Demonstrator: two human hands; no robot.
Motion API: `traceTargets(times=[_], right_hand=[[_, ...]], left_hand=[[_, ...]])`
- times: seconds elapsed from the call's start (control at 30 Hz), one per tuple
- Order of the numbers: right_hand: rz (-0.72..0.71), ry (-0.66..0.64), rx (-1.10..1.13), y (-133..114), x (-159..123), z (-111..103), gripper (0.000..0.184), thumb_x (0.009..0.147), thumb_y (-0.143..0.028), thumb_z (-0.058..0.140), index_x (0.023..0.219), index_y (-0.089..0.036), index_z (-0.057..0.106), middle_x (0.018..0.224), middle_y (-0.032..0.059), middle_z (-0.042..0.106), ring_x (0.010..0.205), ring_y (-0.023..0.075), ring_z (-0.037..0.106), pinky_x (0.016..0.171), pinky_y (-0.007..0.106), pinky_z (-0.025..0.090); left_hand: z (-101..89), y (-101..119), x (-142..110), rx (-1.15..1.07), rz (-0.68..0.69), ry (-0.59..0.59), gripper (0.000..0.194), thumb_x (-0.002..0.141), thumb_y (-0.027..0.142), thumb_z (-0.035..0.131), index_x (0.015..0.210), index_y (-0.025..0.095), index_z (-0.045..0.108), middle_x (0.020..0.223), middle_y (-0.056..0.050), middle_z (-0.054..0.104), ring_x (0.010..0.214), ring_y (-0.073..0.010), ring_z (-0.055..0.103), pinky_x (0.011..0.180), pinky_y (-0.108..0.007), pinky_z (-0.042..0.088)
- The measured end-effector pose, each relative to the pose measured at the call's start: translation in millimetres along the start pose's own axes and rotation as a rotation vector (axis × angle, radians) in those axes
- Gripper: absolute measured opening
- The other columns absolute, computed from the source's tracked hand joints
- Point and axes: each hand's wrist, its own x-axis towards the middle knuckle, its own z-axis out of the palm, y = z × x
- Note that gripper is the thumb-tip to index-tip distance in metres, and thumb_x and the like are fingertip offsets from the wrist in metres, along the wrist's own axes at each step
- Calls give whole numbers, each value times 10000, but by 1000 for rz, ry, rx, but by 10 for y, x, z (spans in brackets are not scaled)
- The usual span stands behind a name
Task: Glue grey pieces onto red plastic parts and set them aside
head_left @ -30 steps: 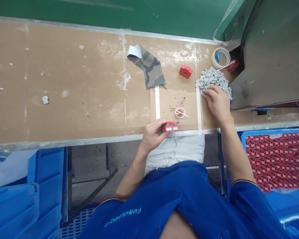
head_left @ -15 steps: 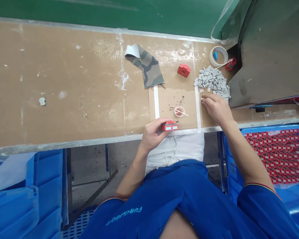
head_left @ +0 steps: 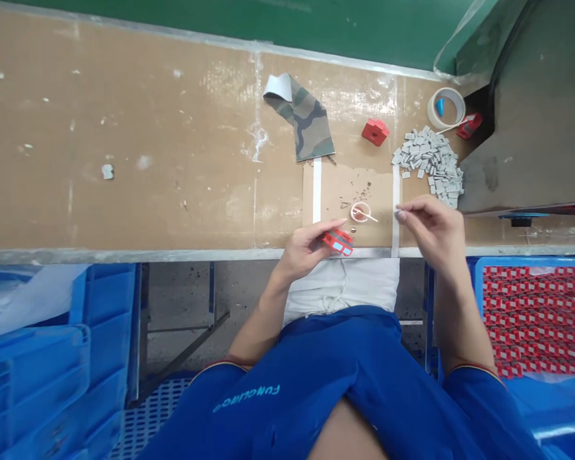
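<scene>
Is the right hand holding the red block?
No, the red block is in the left hand, while the right hand reaches over the white tape strip.

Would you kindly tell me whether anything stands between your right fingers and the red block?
Only the small cup and its stick: they sit just beside the path from the right fingers to the red block, the stick's tip nearly across it.
</scene>
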Motion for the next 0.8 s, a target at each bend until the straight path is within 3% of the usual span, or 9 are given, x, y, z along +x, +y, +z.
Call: traceTargets(times=[0.13, 0.27, 0.53, 0.8], right_hand=[[3, -107, 273, -308, -307, 363, 51, 932, -280, 762, 927, -241, 794, 883, 18, 774, 779, 153, 716, 657, 267, 566], [50, -146, 344, -313, -345, 571, 73, 941, -282, 751, 912, -227, 789, 876, 18, 784, 758, 146, 724, 671, 266, 596], [14, -173, 320, -272, -319, 566, 72, 945, -250, 736, 906, -219, 787, 877, 24, 786, 797, 155, 727, 709, 273, 606], [-97, -139, 180, -292, -321, 610, 99, 964, -140, 683, 902, -202, 728, 870, 20, 720, 787, 141, 663, 683, 258, 524]], left_hand=[[-9, -13, -21, -85, -65, 11, 358, 898, 314, 830, 1249, 264, 777, 1183, -93, 822, 1055, -218, 806, 916, -317, 653], [-25, -18, -32, -55, -99, 14, 376, 873, 359, 854, 1226, 248, 790, 1181, -96, 820, 1048, -223, 798, 917, -321, 649], [-13, -11, -19, 9, -39, 19, 372, 890, 303, 836, 1255, 248, 791, 1139, -88, 837, 1057, -216, 800, 942, -313, 640], [-18, -32, -13, 74, 14, 45, 389, 866, 249, 856, 1249, 278, 801, 1155, -77, 844, 1027, -195, 811, 908, -268, 636]])
